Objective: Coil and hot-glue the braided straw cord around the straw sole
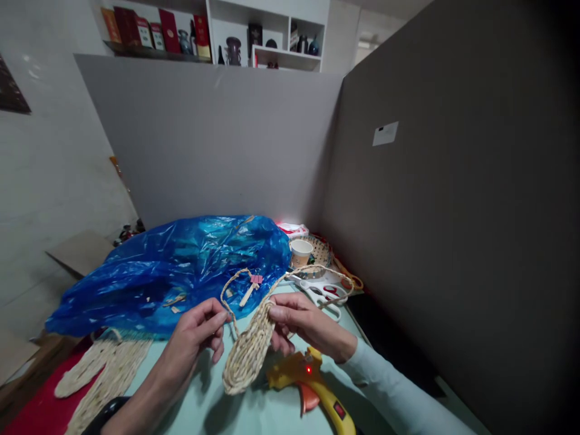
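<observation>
R hand [299,320]: grip closed on top end of woven straw piece [248,356], thumb vs fingers. Piece is tilted, low end down-left, held above table [272,414], well in from L & R edges. L hand [203,329]: grip is thumb + forefinger together at straw cord [223,294]; can't tell if cord is actually pinched.

Doing it well (my call): R grip stays firm, nr where cord meets piece, so rows don't slip or fan. L holds cord lightly taut, no twist, rows flat & edge to edge. Far loop of cord arcs over scissors [319,299] twd table's R edge; lift it free, else prob snags on handles. Glue gun [319,383] lies just beside piece, nozzle facing it, red light on; treat tip as hot, straw, fingers & R sleeve [399,389] off it. Blue plastic bag [181,266] takes up table's far L corner, could catch cord too.

Text: no brand legible. White label [385,133] on partition [430,199] has small dark mark, unreadable. Boxes [168,31] up on shelf: print too small. Red switch [339,409] on gun: marks unclear. Paper cup [301,252]: nothing readable.
</observation>
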The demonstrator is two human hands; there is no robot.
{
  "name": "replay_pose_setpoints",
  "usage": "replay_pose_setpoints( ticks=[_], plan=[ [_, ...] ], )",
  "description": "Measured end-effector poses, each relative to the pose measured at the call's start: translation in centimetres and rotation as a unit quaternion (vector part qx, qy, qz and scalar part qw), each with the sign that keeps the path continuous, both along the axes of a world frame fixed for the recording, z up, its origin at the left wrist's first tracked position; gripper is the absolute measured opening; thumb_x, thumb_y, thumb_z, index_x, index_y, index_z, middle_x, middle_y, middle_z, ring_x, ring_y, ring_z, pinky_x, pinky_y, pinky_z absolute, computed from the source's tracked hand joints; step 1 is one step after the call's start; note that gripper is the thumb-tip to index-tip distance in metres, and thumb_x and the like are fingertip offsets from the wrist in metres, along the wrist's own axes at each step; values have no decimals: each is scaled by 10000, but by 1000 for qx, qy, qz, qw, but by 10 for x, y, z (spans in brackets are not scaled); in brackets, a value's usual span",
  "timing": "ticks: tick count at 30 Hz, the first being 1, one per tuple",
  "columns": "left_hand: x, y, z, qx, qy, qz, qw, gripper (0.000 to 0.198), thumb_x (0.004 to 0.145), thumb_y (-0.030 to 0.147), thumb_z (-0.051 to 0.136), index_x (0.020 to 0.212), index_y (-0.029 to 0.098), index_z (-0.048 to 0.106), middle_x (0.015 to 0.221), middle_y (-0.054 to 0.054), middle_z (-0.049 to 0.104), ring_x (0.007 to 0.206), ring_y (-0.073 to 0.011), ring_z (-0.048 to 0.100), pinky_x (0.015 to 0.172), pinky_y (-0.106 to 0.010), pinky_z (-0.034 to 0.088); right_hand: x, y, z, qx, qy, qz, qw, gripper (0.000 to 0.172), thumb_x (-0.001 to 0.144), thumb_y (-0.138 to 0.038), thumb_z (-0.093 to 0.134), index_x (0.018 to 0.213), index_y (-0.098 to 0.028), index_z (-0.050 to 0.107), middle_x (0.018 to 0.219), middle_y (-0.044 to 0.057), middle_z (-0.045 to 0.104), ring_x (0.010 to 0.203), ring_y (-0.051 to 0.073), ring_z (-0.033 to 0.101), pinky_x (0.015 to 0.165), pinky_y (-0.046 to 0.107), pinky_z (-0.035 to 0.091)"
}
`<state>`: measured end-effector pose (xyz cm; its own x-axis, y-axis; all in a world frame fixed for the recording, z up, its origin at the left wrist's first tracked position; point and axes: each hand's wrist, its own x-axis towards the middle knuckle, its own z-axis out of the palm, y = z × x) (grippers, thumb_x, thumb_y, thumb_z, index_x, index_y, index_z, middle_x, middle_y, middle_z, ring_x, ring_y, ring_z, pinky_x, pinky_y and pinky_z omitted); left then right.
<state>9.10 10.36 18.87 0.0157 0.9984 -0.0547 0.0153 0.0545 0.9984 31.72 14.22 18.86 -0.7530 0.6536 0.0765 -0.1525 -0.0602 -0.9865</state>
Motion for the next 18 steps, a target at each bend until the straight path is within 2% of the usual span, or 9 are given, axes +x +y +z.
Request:
replay_pose_setpoints(
  ticks=[2,5,10,12,14,16,18],
  plan=[
    [6,-2,-6,-23,-17,-5,1000,402,684,574,735,657,212,563,474,102,425,359,-68,327,353,-198,288,1,-4,4,-2,-5,6,1000,348,946,-486,614,825,-160,618,684,-26,660,521,95,588,492,218,443],
    [13,-8,-10,-47,-19,-18,999,445,693,601,732,630,212,526,444,111,396,336,-44,235,333,-183,197,2,-14,9,-17,-21,14,1000,380,891,-539,654,812,-171,601,676,-17,663,519,92,593,512,210,442],
    [15,-17,-11,-39,17,-12,999,448,793,564,686,578,196,545,405,107,332,382,-55,229,391,-186,184,0,-26,10,-44,-49,41,997,421,857,-592,660,783,-185,581,672,-16,629,503,87,565,503,204,465],
    [14,-18,-10,-26,36,-4,999,450,803,526,698,540,196,539,414,88,377,405,-66,297,414,-189,241,-1,-28,9,-45,-55,44,996,440,851,-610,655,774,-184,581,671,-11,621,512,90,565,513,209,478],
    [13,-18,-10,-18,49,-8,999,369,792,479,721,575,203,608,483,51,525,471,-96,457,481,-199,363,-2,-29,8,-39,-61,36,997,450,855,-620,643,775,-181,589,661,-10,612,518,94,563,525,213,481],
    [14,-21,-10,-21,53,-18,998,227,793,444,719,725,228,713,657,13,692,615,-156,613,603,-239,475,-3,-28,7,-26,-70,16,997,446,874,-618,619,799,-179,606,651,-10,608,521,99,561,520,213,469],
    [15,-26,-11,-29,53,-20,998,223,814,445,689,919,259,755,833,-8,772,763,-214,691,712,-285,527,-3,-28,6,-5,-82,-12,997,425,900,-602,594,829,-184,620,652,-10,611,529,109,562,517,217,456]
  ],
)
